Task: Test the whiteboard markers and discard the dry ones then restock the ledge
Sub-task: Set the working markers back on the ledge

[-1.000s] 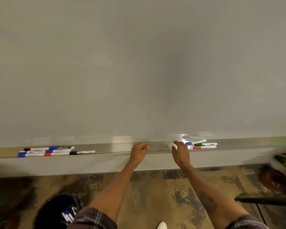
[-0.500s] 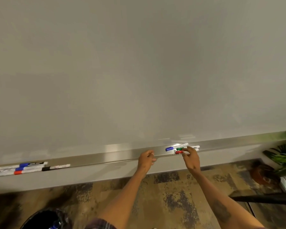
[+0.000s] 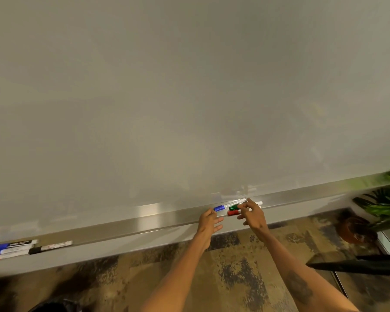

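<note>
A large blank whiteboard point(image 3: 189, 97) fills the view, with a metal ledge point(image 3: 122, 226) along its foot. Three markers lie together on the ledge: a blue-capped marker point(image 3: 225, 206), a green-capped marker point(image 3: 234, 207) and a red-capped marker point(image 3: 232, 213). My right hand point(image 3: 252, 215) reaches over the green and red ones with fingers spread, touching them. My left hand point(image 3: 208, 221) hovers just left of the blue cap, fingers relaxed and holding nothing. Several more markers point(image 3: 9, 251) lie at the ledge's far left, a black-capped marker point(image 3: 51, 247) beside them.
A potted plant point(image 3: 385, 199) in a brown pot point(image 3: 356, 228) stands at the right end of the board. A dark flat edge point(image 3: 358, 264) juts in from the right. The rim of a black bin point(image 3: 52, 307) shows at the bottom left, on patterned carpet.
The view has swung left and up, so the left marker group slid toward the frame edge. My right hand moved onto the three markers, and my left hand opened and shifted right toward them.
</note>
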Demonstrator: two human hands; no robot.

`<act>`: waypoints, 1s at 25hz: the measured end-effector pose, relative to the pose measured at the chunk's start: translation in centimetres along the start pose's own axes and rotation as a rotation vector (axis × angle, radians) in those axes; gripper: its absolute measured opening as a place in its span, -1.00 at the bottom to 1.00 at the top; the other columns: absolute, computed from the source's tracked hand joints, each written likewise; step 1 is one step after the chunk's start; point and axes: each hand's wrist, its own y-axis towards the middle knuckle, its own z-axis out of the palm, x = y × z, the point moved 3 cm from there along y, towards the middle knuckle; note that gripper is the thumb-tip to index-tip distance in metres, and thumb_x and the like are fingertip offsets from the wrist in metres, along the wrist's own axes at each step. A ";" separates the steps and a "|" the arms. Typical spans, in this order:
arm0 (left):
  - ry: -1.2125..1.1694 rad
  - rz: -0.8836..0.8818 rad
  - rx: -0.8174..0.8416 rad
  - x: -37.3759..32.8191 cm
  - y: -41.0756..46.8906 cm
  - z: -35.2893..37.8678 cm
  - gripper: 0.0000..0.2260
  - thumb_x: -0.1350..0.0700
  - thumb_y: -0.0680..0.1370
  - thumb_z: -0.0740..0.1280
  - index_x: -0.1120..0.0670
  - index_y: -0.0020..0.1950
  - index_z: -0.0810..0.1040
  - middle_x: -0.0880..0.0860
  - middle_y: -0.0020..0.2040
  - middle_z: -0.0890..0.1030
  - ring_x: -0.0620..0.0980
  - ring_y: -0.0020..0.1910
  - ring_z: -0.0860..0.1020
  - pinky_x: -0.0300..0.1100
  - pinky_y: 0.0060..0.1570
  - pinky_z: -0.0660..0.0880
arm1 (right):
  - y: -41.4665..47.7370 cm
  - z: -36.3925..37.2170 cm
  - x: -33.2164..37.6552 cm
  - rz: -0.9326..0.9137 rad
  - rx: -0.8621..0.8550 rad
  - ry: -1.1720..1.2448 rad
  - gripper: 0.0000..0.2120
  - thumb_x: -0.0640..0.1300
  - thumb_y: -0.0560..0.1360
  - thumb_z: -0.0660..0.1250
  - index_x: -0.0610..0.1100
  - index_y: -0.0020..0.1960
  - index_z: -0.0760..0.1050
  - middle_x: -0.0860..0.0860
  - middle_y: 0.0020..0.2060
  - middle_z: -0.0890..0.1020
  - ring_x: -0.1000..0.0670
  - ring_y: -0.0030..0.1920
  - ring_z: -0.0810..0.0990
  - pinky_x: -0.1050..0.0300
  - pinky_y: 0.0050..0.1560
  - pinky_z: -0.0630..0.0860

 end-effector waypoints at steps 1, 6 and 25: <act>0.000 -0.006 0.001 0.1 0.1 0.2 -0.65 0.16 0.70 0.14 0.17 0.49 0.33 0.17 0.37 0.49 0.10 0.25 0.57 0.03 0.26 0.52 | 0.0 0.0 0.1 0.008 0.012 0.019 -0.86 -0.06 0.63 0.22 -0.11 0.03 0.50 -0.10 -0.02 0.70 -0.01 -0.17 0.69 0.14 -0.29 0.62; -0.019 -0.012 0.006 0.6 0.9 0.5 -0.68 0.15 0.69 0.16 0.13 0.45 0.40 0.17 0.36 0.50 0.14 0.24 0.58 0.05 0.26 0.52 | 0.0 0.0 0.1 0.040 0.031 0.099 -0.82 -0.08 0.64 0.20 -0.15 0.09 0.52 -0.09 -0.05 0.69 -0.03 -0.12 0.69 0.22 -0.27 0.58; -0.081 0.365 -0.275 -4.6 -4.5 -12.0 -0.93 0.24 0.57 0.38 0.17 0.04 0.55 0.22 0.07 0.64 0.08 -0.03 0.66 -0.19 -0.02 0.62 | -8.3 8.1 5.6 -0.073 0.122 0.251 -0.84 -0.12 0.55 0.38 -0.23 -0.02 0.59 -0.14 -0.17 0.67 -0.17 -0.13 0.64 0.05 -0.06 0.63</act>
